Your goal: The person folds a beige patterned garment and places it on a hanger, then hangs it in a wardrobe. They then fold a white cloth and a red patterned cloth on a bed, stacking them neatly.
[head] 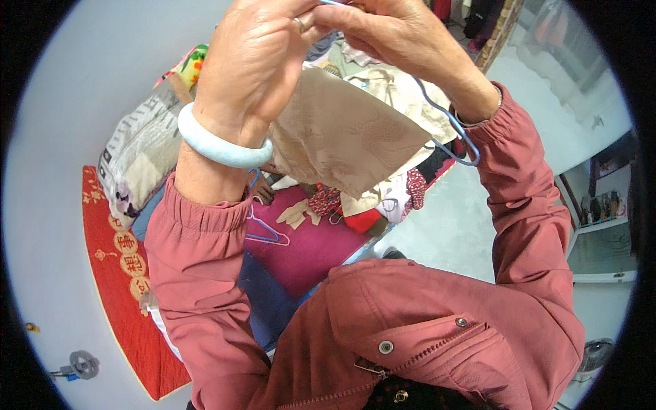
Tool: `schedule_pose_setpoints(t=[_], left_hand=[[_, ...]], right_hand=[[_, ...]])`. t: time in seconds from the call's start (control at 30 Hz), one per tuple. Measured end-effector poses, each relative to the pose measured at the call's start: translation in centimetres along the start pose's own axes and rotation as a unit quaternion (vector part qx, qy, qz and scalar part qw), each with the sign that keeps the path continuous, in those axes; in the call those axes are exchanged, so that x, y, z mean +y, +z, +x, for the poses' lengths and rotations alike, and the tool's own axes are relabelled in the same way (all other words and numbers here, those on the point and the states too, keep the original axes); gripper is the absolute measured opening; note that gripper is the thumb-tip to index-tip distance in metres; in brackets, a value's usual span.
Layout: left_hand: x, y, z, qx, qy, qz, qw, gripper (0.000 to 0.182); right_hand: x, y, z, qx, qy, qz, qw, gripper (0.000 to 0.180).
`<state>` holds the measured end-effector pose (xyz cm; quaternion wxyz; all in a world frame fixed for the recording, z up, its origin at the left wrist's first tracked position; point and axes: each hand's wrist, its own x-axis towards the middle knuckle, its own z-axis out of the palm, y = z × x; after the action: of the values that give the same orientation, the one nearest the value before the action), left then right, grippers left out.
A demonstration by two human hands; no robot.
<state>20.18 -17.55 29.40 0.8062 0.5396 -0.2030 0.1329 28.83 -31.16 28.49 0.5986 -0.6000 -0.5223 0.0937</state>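
Both my hands are raised close together at the top edge of the head view. My left hand [256, 61] wears a pale bangle and a ring; its fingertips are partly cut off by the picture's edge. My right hand [394, 31] pinches near a thin light-blue piece at the top, which looks like part of a hanger. A blue hanger [464, 138] loops beside my right wrist. Below the hands spreads a beige-brown cloth [348, 128], its upper edge partly hidden. What exactly each set of fingers grips is hard to see.
On a bed with a magenta cover [307, 251] lie piled clothes [394, 87], pink and blue hangers [266, 236] and a red cloth [361, 220]. Another person's hand [262, 190] is near the hangers. A patterned bundle [141, 154] and a red wall hanging [123, 287] are at left.
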Motion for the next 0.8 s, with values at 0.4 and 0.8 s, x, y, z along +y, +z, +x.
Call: schedule_pose_setpoints(t=[0.4,0.8], left_hand=[[-5.5,-1.2,0.5,0.042,-0.052,0.195,0.979,0.031],[-35.5,-20.4,-5.8,0.266,-0.399,0.144,0.866,0.021]], right_hand=[[-8.2,-16.1,-14.5,0.179,0.114,-0.306,0.928,0.03],[-3.8,-17.1,-25.2,0.294,0.257,-0.306,0.868,0.023]])
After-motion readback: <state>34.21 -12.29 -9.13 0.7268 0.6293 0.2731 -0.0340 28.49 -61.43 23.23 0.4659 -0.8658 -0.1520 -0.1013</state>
